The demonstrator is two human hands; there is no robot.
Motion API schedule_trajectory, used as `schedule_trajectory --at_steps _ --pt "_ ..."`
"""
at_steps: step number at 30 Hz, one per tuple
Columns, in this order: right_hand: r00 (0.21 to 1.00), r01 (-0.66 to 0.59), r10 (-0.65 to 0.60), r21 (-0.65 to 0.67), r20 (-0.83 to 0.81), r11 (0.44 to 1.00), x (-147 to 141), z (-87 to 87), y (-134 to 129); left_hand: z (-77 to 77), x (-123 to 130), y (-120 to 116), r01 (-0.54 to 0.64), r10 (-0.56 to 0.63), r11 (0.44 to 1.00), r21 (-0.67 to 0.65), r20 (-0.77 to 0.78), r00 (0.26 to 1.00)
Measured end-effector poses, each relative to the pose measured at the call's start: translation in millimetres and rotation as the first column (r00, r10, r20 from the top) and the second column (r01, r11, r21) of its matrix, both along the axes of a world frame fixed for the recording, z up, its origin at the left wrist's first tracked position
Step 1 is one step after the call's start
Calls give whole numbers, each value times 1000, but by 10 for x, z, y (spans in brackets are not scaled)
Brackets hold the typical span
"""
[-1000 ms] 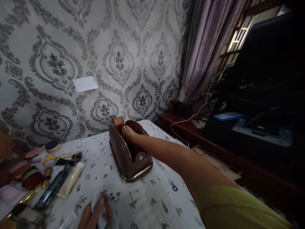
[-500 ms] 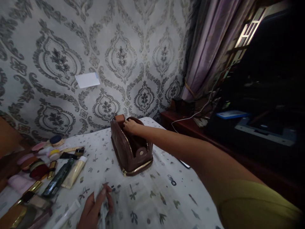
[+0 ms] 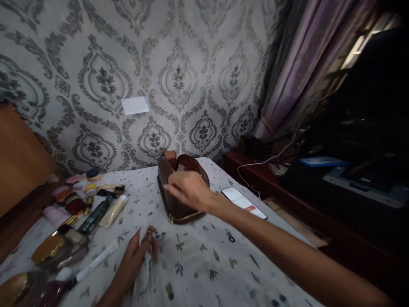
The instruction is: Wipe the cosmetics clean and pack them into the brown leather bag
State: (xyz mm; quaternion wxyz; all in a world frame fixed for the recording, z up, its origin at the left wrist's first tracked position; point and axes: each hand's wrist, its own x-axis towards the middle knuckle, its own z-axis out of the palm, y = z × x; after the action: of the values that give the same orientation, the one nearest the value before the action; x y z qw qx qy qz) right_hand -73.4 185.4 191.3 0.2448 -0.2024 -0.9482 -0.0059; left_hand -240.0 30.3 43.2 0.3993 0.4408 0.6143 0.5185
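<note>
Nearest the viewer, the left hand (image 3: 140, 249) was closed between thumb and fingers on a thin pale item (image 3: 142, 277), low over the printed white cloth (image 3: 191, 256). To its left lay a slim white tube (image 3: 97, 261) and, a little farther off, a cream tube (image 3: 112, 212) among assorted cosmetics. The right hand (image 3: 191, 187), well apart from the left, was partly curled in front of the brown bag (image 3: 179, 210); whether it held or touched anything could not be told. The bag stood unzipped near the patterned wall (image 3: 179, 76), with a lit phone (image 3: 244, 202) to its right.
</note>
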Motion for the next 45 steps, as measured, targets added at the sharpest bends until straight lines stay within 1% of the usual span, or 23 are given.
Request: schedule_trajectory --at_steps 1,3,5,8,10,11,12,13,15,16,17,18,19,22,23,24,27,28,30,35,38,41,45 --pt "995 -96 95 -37 -21 995 -6 -166 -144 -5 4 -4 7 -7 999 32 -20 1000" --pt "977 -206 198 -121 -77 971 -40 -496 -391 -4 7 -11 49 -37 992 113 -101 994" --pt "962 -252 215 -245 -167 936 -103 -781 -571 16 -13 -17 93 -53 980 175 -223 973" --pt "951 -255 140 -441 -278 861 -245 -1086 -736 94 -91 -45 163 -93 972 170 -361 928" --pt "943 -266 98 -545 -318 795 -355 -1211 -807 173 -158 -97 160 -84 978 137 -442 893" --pt "940 -278 91 -589 -328 759 -410 -1255 -838 217 -193 -137 139 -66 984 110 -503 862" --pt "939 -292 90 -632 -332 718 -465 -1291 -869 263 -230 -186 109 -52 992 63 -588 807" --pt "938 -305 91 -677 -334 670 -519 -1321 -900 308 -270 -244 69 -48 998 4 -679 732" --pt "937 -328 87 -769 -337 549 -624 -1371 -971 390 -360 -376 -27 -72 994 -107 -820 568" --pt "937 -337 85 -809 -339 481 -675 -1394 -1012 428 -413 -446 -74 -89 987 -146 -858 506" --pt "937 -342 85 -842 -338 417 -723 -1416 -1056 466 -474 -515 -114 -97 979 -169 -880 465" --pt "939 -342 85 -867 -334 363 -768 -1438 -1103 503 -544 -580 -151 -94 973 -177 -892 442" --pt "941 -338 85 -884 -329 321 -809 -1461 -1151 544 -624 -641 -190 -81 966 -177 -901 425" --pt "945 -328 87 -913 -317 242 -888 -1528 -1286 694 -931 -791 -333 -42 929 -163 -939 343" --pt "945 -327 86 -916 -315 234 -900 -1549 -1321 751 -1049 -831 -385 -25 911 -150 -950 311" --pt "945 -327 84 -914 -316 241 -903 -1569 -1348 809 -1169 -868 -438 -9 889 -135 -961 277" --pt "941 -338 73 -894 -331 296 -884 -1612 -1386 944 -1493 -957 -551 0 828 -106 -982 188" --pt "939 -343 69 -888 -338 306 -872 -1619 -1390 965 -1576 -977 -569 -16 815 -113 -985 172" --pt "934 -355 72 -880 -351 315 -846 -1624 -1393 963 -1690 -997 -583 -70 798 -154 -984 164" --pt "936 -347 86 -854 -341 389 -801 -1606 -1415 816 -1770 -944 -570 -193 780 -258 -966 174" --pt "936 -346 80 -859 -342 378 -787 -1594 -1423 770 -1798 -902 -570 -216 775 -273 -962 167" --pt "933 -354 78 -859 -351 371 -777 -1590 -1419 812 -1852 -900 -575 -216 771 -273 -962 167" --pt "932 -357 77 -857 -355 372 -770 -1591 -1406 979 -1920 -942 -615 -178 754 -231 -973 148"
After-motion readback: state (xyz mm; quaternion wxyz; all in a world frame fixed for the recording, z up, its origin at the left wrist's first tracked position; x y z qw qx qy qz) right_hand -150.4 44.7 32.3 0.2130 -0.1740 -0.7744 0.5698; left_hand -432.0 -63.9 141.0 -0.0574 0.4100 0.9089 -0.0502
